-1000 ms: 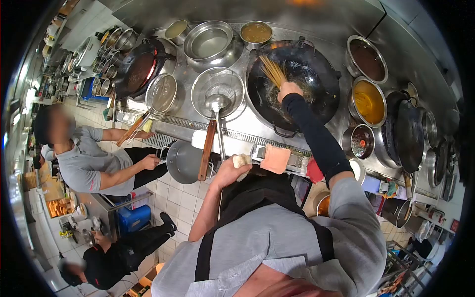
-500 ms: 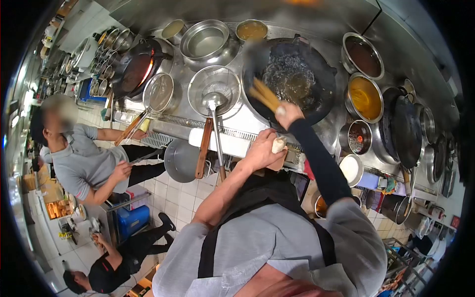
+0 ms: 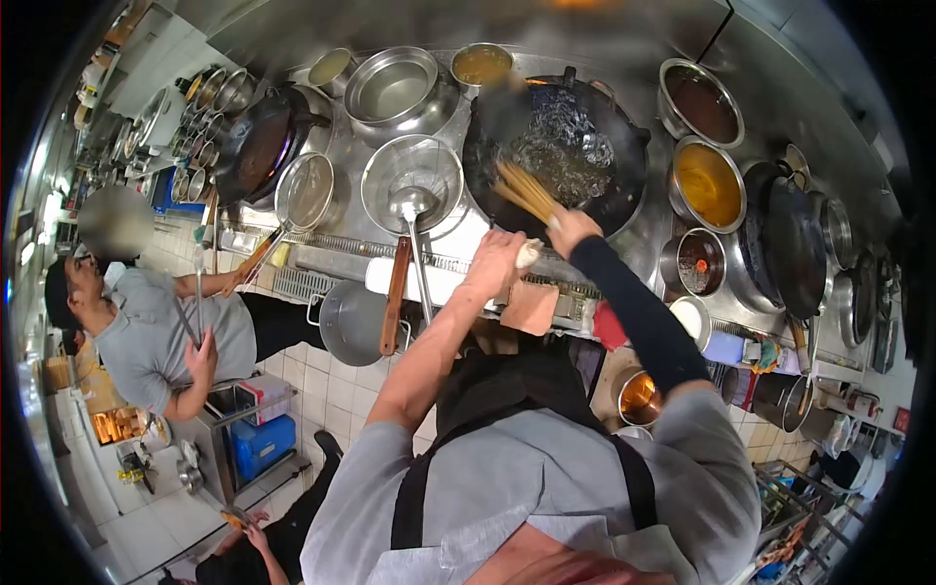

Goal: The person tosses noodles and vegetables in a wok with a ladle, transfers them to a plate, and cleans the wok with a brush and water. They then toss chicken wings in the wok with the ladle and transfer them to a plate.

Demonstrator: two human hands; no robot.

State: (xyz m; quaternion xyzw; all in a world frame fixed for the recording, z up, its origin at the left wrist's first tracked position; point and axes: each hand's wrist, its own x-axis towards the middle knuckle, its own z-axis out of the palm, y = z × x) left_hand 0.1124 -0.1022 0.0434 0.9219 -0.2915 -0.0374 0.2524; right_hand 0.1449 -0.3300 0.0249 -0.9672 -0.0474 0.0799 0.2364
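Note:
A bundle of thin wooden sticks, like a bamboo brush [image 3: 526, 191], is gripped in my right hand [image 3: 571, 232] over the near-left part of a large black wok [image 3: 626, 185]. Clear liquid ripples inside the wok. My left hand [image 3: 499, 261] is closed around a white cloth [image 3: 528, 253] at the wok's near edge, just left of my right hand. Left of the wok, a metal ladle [image 3: 413, 203] rests in a round strainer [image 3: 390, 156], its handle pointing toward me.
Bowls of dark [image 3: 704, 101] and yellow liquid [image 3: 708, 183] stand right of the wok, beside more woks [image 3: 792, 244]. A steel pot [image 3: 394, 84] is at the back. At left, a co-worker [image 3: 166, 331] holds utensils; another person [image 3: 263, 551] is lower left.
My left hand has moved slightly left with the cloth, uncovering a brown pad on the counter edge. The view has shifted a little. The co-worker at left has raised the utensils.

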